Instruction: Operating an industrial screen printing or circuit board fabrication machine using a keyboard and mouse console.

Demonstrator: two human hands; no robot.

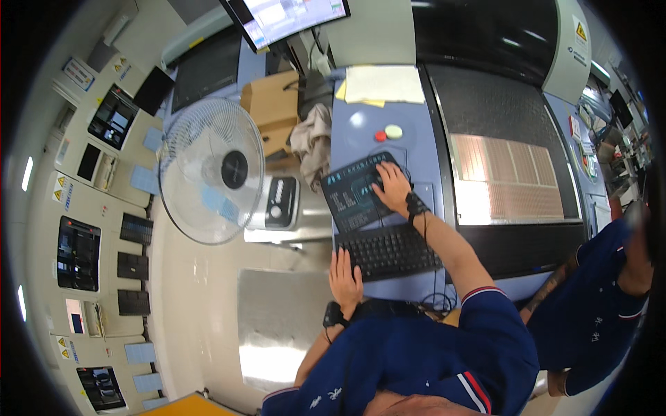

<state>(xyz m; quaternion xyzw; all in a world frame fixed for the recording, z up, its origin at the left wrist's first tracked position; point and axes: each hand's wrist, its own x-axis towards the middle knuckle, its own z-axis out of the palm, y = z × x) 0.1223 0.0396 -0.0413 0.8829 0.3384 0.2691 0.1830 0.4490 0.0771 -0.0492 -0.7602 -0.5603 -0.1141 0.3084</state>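
My left hand [343,279] rests with its fingers stretched out at the left edge of a black keyboard [388,251]. Beyond the keyboard, a dark printed mouse pad [345,196] lies tilted on the blue-grey worktop [352,132]. My right hand [394,187] curves over the pad's right side, around what appears to be a dark computer mouse, mostly hidden under the palm. A black strap circles each wrist. Cables run beside the pad and near the keyboard's right end.
A monitor [288,17] stands ahead. To the left are a caged fan [211,170], a cardboard box [269,104] and a crumpled cloth [312,139]. On the right, copper-coloured panels [510,179] lie on a black machine bed [479,97]. A co-worker [590,305] stands at right.
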